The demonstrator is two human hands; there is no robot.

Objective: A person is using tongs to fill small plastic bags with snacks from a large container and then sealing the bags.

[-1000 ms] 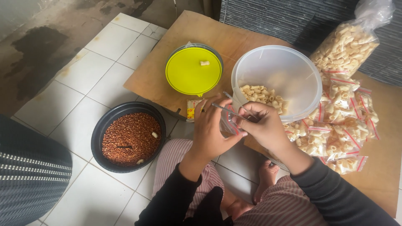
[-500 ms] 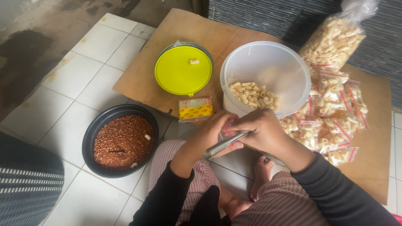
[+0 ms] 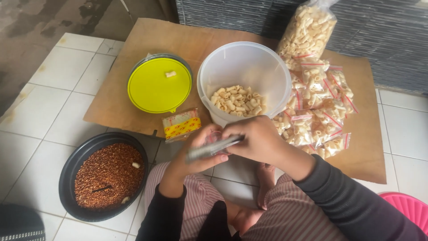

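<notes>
We see both hands close together, just below the near edge of the brown cardboard sheet [image 3: 133, 111] that lies on the tiled floor. The left hand [image 3: 196, 154] and the right hand [image 3: 256, 140] are both closed around a long silver tool [image 3: 213, 148], maybe tongs or a spoon; it is too blurry to tell. Its long side runs left to right, a bit tilted, with the left end lower. A small clear bag [image 3: 216, 136] with a red strip peeks out between the hands.

Just past the hands, on the cardboard, stands a white tub [image 3: 243, 67] with macaroni snacks inside. The right hand is nearer to it. On the tub's right lie many small filled bags [image 3: 321, 116]. A yellow lid [image 3: 158, 87] sits toward the left edge, with a yellow packet [image 3: 182, 125] near it. A black bowl of red-brown crumbs [image 3: 104, 176] sits on the floor, left of the knees
</notes>
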